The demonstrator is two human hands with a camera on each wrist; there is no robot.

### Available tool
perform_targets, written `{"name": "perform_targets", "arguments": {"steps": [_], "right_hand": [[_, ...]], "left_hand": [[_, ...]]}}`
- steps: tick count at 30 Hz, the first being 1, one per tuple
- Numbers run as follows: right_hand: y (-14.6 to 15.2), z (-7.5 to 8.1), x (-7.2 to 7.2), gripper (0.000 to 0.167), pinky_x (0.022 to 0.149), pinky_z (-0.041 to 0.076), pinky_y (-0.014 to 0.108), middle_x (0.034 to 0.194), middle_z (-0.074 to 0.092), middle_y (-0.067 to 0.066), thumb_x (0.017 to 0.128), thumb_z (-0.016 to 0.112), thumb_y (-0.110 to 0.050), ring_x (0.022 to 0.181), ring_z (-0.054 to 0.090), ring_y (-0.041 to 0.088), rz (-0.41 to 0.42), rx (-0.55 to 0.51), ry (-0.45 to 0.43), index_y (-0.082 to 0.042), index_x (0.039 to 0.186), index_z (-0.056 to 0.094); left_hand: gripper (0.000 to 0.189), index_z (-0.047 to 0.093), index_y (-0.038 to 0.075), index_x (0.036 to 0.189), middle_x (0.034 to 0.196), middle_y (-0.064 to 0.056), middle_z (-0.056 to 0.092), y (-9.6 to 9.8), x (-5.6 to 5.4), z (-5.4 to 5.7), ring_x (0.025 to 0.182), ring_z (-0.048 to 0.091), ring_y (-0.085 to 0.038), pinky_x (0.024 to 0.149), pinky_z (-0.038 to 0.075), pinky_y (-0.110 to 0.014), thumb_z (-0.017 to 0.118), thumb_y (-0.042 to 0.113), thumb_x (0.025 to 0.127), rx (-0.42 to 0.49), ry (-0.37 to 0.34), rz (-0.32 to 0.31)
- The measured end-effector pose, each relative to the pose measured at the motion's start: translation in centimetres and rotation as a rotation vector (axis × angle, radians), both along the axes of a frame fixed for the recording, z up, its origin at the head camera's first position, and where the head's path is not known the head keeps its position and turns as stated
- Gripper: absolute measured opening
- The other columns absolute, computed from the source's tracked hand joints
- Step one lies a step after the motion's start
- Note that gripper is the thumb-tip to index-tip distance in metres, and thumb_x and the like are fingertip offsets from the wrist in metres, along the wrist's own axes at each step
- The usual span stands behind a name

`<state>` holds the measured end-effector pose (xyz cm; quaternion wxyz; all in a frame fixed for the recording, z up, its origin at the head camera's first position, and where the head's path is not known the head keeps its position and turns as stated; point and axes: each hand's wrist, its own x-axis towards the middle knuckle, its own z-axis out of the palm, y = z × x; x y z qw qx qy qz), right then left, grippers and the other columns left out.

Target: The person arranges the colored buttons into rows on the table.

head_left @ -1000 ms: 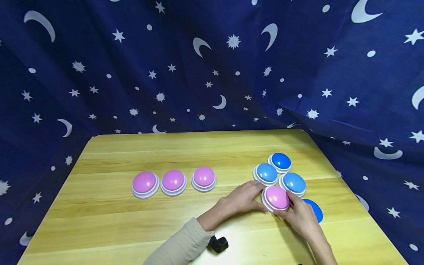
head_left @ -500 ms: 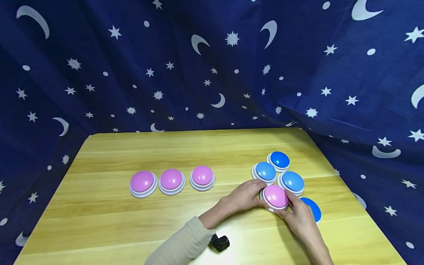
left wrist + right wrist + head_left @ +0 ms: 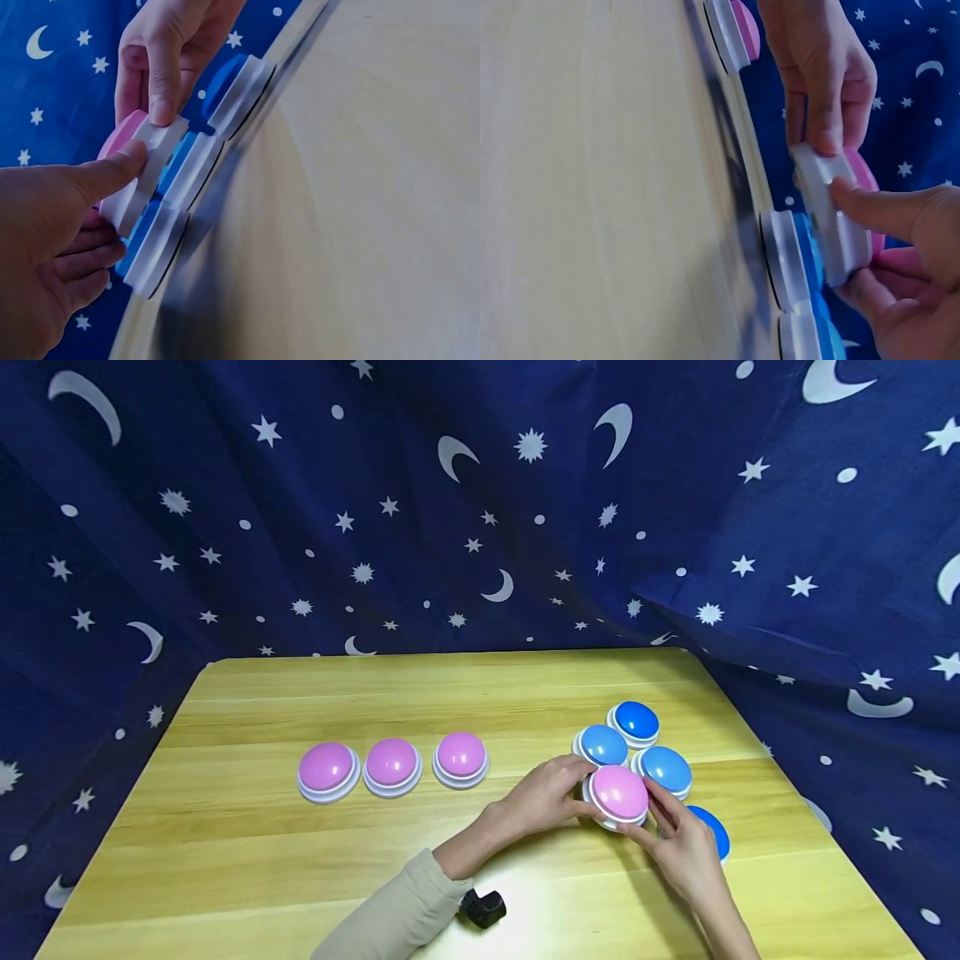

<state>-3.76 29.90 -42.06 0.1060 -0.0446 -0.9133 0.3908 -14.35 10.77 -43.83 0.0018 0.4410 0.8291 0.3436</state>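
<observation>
A pink dome push button with a white base is held between both hands, slightly raised off the table. My left hand grips its left side, thumb on the white base in the left wrist view. On the right side, my right hand pinches the base with thumb and fingers. Right behind the held button stand two light blue buttons, with a darker blue button farther back. Another dark blue button is partly hidden by my right hand. In the right wrist view the held button is tilted above blue ones.
Three pink buttons, the nearest to the hands being this pink button, form a row on the wooden table to the left. A small black object sits by the left sleeve. A dark blue star-patterned cloth hangs behind the table.
Both hands have lifted the pink button off the table and moved it slightly left. The other buttons stay in place; the head view has shifted a little.
</observation>
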Motion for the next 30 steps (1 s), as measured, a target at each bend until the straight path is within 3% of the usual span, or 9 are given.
{"name": "perform_targets", "arguments": {"steps": [4, 7, 11, 20, 30], "right_hand": [[-0.5, -0.3, -0.5, 0.073, 0.088, 0.043, 0.009, 0.141, 0.050, 0.023, 0.078, 0.085, -0.010, 0.119, 0.052, 0.006, 0.030, -0.144, 0.014, 0.001, 0.141, 0.051], [-1.0, -0.5, -1.0, 0.072, 0.091, 0.045, 0.016, 0.144, 0.048, 0.021, 0.080, 0.083, -0.008, 0.118, 0.048, -0.004, 0.059, -0.234, 0.024, 0.001, 0.143, 0.050], [-1.8, -0.7, -2.1, 0.069, 0.094, 0.045, 0.022, 0.146, 0.047, 0.019, 0.083, 0.081, -0.007, 0.125, 0.049, 0.008, 0.102, -0.302, 0.044, -0.001, 0.144, 0.049], [-3.6, -1.8, -6.2, 0.068, 0.098, 0.043, 0.023, 0.147, 0.043, 0.026, 0.084, 0.076, 0.004, 0.131, 0.043, 0.035, 0.280, -0.411, 0.089, 0.004, 0.144, 0.045], [-4.9, -2.8, -8.9, 0.069, 0.100, 0.042, 0.023, 0.146, 0.043, 0.027, 0.082, 0.076, 0.007, 0.134, 0.041, 0.035, 0.357, -0.471, 0.030, 0.007, 0.143, 0.045]], "left_hand": [[0.058, 0.065, 0.008, 0.124, 0.117, -0.002, 0.067, -1.0, -0.2, 0.3, 0.107, 0.061, -0.008, 0.095, 0.045, -0.016, 0.083, 0.039, 0.079, 0.005, 0.011, 0.045], [0.059, 0.065, 0.008, 0.124, 0.119, -0.002, 0.067, -1.9, -0.3, 0.5, 0.108, 0.061, -0.010, 0.096, 0.046, -0.018, 0.083, 0.041, 0.079, 0.012, 0.013, 0.078], [0.058, 0.065, 0.008, 0.123, 0.120, -0.003, 0.066, -3.2, -0.6, 0.8, 0.110, 0.061, -0.012, 0.096, 0.047, -0.021, 0.083, 0.041, 0.079, 0.028, 0.019, 0.126], [0.056, 0.065, 0.006, 0.123, 0.120, -0.007, 0.066, -5.7, -1.6, 0.9, 0.109, 0.064, -0.019, 0.094, 0.052, -0.030, 0.083, 0.036, 0.080, 0.025, 0.010, 0.260], [0.055, 0.067, 0.003, 0.118, 0.113, -0.011, 0.069, -7.3, -2.9, 0.4, 0.102, 0.067, -0.022, 0.087, 0.055, -0.033, 0.087, 0.032, 0.075, 0.000, -0.001, 0.337]]}}
